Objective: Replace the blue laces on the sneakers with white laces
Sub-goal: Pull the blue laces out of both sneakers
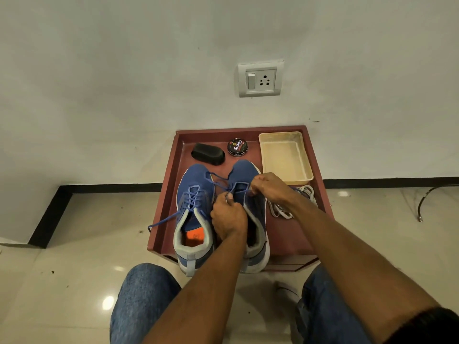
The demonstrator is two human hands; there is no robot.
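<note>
Head view looks down on two blue sneakers side by side on a red-brown surface (pixel 164 207). Left hand (pixel 227 216) pinches the blue lace (pixel 223 186) over the right sneaker (pixel 250 194), and right hand (pixel 269 186) curls round another stretch of it near the upper eyelets. The left sneaker (pixel 193 204) is laced, one end trailing off the edge. White laces (pixel 285 207) lie heaped just beside the right sneaker. Lace looks soft, light and limp — likely best pulled close to each eyelet, or by its stiff tip — while the shoe seems light enough to shift unless steadied.
</note>
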